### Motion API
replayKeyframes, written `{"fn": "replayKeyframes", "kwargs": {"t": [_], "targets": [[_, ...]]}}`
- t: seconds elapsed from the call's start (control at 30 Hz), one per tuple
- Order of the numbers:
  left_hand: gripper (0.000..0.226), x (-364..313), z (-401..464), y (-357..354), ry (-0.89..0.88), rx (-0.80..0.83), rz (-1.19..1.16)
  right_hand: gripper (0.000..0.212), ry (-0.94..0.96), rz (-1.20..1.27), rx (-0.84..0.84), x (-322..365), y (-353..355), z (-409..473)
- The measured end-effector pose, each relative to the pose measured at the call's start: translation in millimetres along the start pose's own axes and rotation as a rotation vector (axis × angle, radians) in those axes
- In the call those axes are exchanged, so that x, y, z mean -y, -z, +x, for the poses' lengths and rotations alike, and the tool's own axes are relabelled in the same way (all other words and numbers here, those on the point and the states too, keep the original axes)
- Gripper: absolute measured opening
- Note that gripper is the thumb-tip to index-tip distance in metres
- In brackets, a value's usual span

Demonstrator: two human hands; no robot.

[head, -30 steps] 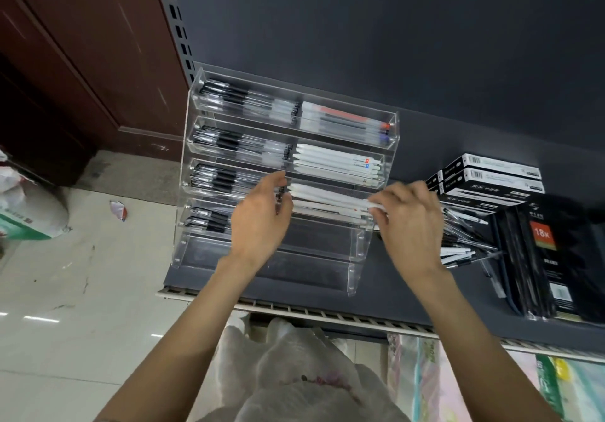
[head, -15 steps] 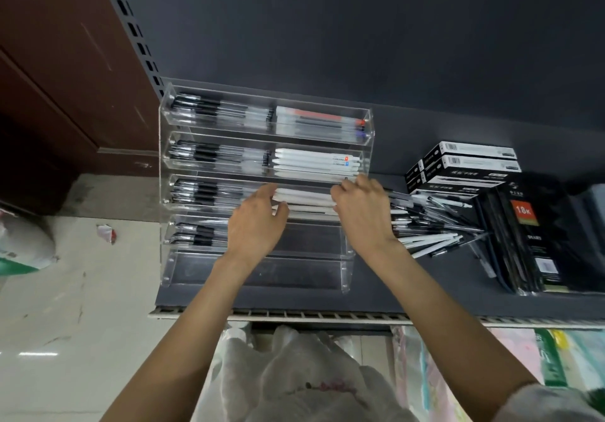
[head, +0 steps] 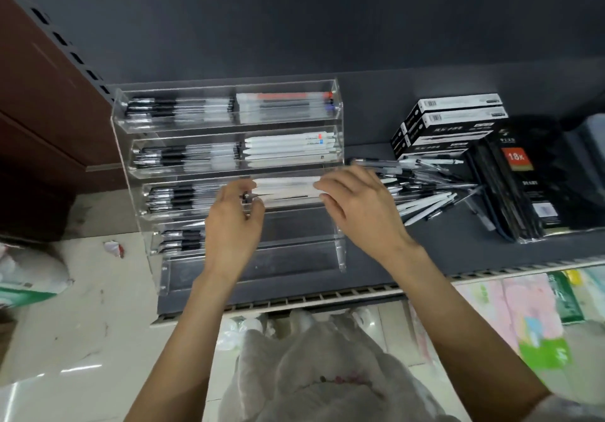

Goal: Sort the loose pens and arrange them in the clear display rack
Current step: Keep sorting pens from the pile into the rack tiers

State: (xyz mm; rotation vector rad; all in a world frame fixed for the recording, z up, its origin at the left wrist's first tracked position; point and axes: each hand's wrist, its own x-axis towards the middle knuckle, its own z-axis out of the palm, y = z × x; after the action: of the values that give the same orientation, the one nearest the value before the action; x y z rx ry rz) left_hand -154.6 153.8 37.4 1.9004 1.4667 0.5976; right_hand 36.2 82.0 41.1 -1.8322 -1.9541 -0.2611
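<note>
Standing at the left end of a dark grey metal shelf (head: 425,258), a clear acrylic tiered display rack (head: 339,254) holds pens lying lengthwise in stepped troughs split into left and right compartments. Black-gripped clear pens (head: 176,110) fill the left compartments of the upper four tiers. White-barrelled pens (head: 288,146) lie in the second tier's right compartment; translucent pens with red, black and blue ink occupy the top tier's right compartment.

The left hand (head: 234,225) is at the middle of the third tier, thumb and forefinger pinching the tip end of a white pen (head: 284,187) that lies in that tier's right compartment. The right hand (head: 360,205) is at the other end of the same compartment, fingers loosely bent and spread over the white pens; whether they grip anything cannot be told, as the frame is blurred there.

A loose heap of mixed white and black pens (head: 425,189) lies on the shelf just beside the rack's right side, behind the right hand. Black-and-white flat cartons (head: 455,120) are stacked at the shelf's rear, and black wrapped notebooks (head: 530,186) lie towards its right end.
</note>
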Motion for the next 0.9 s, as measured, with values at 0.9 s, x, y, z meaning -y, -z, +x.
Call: {"fn": "replayKeyframes", "kwargs": {"t": [0.9], "targets": [[0.054, -91, 37, -229, -0.176, 0.290, 0.647, 0.058, -0.566, -0.028, 0.436, -204, 7, -172]]}}
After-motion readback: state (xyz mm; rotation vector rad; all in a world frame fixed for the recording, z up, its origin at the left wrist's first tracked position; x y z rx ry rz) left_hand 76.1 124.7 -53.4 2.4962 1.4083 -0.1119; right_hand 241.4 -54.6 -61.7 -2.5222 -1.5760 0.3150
